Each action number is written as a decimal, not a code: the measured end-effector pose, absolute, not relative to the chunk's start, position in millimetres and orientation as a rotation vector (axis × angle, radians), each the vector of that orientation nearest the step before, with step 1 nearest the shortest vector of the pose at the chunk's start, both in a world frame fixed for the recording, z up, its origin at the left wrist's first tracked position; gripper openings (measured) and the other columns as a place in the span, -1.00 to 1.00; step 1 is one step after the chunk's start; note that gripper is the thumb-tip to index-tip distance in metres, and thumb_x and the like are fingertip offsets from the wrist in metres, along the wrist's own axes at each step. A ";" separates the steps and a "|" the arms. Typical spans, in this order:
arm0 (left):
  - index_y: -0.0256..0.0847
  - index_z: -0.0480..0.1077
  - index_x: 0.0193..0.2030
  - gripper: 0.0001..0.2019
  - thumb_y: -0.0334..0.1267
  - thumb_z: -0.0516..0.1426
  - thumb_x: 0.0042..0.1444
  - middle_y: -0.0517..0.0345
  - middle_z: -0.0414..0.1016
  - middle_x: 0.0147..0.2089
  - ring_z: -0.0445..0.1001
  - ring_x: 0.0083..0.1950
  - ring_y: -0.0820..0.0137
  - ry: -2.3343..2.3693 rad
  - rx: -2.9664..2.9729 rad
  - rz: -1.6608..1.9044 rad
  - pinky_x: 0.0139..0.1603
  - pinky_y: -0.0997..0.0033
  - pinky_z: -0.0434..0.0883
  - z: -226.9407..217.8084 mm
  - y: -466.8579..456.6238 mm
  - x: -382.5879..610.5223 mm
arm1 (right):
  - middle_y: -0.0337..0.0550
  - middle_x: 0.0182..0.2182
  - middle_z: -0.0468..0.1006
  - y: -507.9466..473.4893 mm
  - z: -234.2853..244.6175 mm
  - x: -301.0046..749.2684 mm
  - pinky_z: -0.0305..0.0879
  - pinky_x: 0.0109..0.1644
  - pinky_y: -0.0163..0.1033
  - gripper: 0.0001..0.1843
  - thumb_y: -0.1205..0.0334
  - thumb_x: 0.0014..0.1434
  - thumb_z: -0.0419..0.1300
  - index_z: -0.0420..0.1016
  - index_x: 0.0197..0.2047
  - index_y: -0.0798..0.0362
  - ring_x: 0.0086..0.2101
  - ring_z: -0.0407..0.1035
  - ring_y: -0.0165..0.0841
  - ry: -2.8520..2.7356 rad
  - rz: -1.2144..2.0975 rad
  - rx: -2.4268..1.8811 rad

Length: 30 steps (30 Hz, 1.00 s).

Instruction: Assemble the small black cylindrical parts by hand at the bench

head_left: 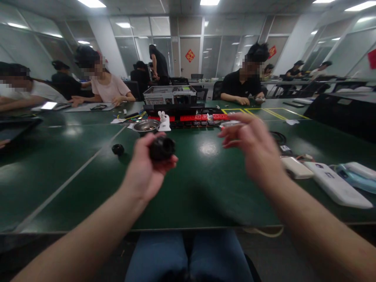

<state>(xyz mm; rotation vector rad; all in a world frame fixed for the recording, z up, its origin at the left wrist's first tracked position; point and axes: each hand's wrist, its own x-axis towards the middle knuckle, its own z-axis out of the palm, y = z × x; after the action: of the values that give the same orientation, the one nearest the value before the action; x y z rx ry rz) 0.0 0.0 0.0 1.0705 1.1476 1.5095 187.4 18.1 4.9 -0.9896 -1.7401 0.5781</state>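
Observation:
A black cylindrical part (pixel 162 148) with a round opening is gripped in my left hand (pixel 147 168), raised over the green table. My right hand (pixel 252 145) is in the air to the right, blurred by motion, its fingers apart and nothing visible in them. To the left of my left hand, a small round black piece (pixel 118 149) lies on the table. Just beyond my left hand are a metal bowl (pixel 146 126) with small items inside and a white rabbit-shaped object (pixel 164 120).
Along the green table's (pixel 188 203) middle run red and black boxes (pixel 194 117) and an open metal computer case (pixel 170 95). At right lie a white power bank (pixel 337 184), a smaller white box (pixel 296 167) and a bluish pouch (pixel 357 176). Several people sit across and beside.

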 end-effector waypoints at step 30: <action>-0.19 0.13 -0.15 -0.71 -0.15 0.00 -0.02 0.18 0.29 -0.36 0.35 -0.41 0.45 1.243 1.561 1.164 -0.42 0.44 0.33 -112.3 109.6 17.6 | -0.04 -0.18 0.37 106.4 -107.3 169.8 0.20 -0.15 -0.18 -0.52 0.06 0.14 -0.12 0.05 0.09 0.09 -0.25 0.29 -0.34 -1.916 0.838 -1.251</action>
<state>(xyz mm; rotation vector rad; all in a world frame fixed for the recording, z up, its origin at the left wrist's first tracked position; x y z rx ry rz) 17.6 109.6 -112.3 1.5612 1.2433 1.1639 169.8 106.4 -107.3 -1.2508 -1.9159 0.8380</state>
